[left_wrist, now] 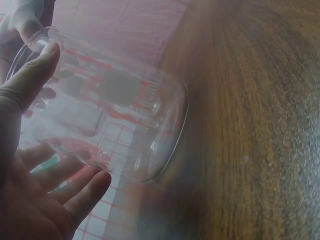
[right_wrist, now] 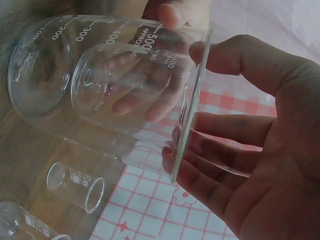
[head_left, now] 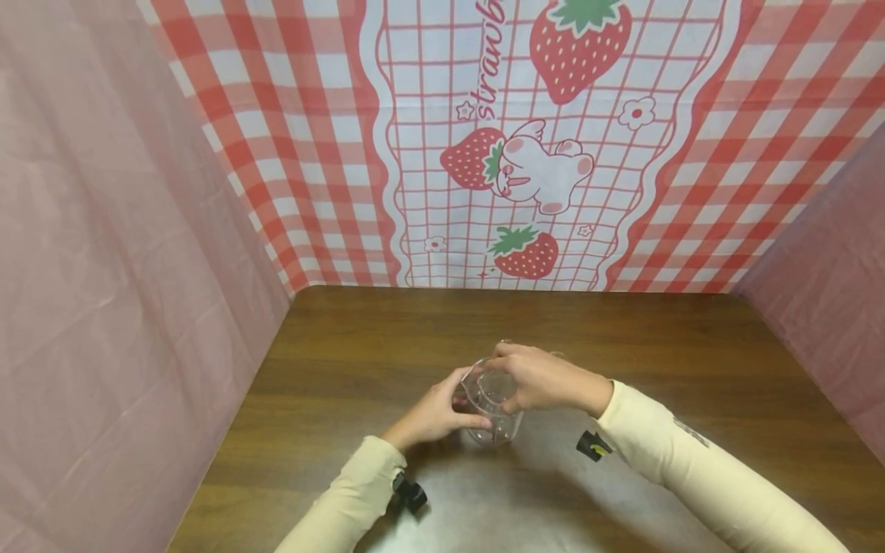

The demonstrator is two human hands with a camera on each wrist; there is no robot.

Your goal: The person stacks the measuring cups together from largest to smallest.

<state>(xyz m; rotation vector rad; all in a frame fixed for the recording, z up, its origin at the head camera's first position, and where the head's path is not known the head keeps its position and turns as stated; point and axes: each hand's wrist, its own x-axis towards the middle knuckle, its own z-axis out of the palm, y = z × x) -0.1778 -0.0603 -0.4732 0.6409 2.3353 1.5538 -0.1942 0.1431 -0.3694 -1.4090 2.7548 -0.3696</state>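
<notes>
A large clear glass beaker point(head_left: 495, 432) with white marks up to 500 stands on the table. My left hand point(head_left: 437, 411) grips its side, thumb on the near wall and fingers round the other side. Inside it is a smaller glass beaker point(right_wrist: 125, 92) marked to 100, its base above the large one's base in the right wrist view. From above, my right hand point(head_left: 542, 378) reaches across the large beaker's mouth and holds the smaller beaker near its top. The exact finger contact at the rims is partly hidden by glass and reflections.
Beyond the large beaker, the right wrist view shows a small beaker point(right_wrist: 75, 187) and another glass beaker point(right_wrist: 32, 225) on the wooden table point(head_left: 332, 369). In the head view my right hand mostly hides them. A checked strawberry cloth point(head_left: 442, 261) hangs behind; pink curtains point(head_left: 138, 307) flank the table.
</notes>
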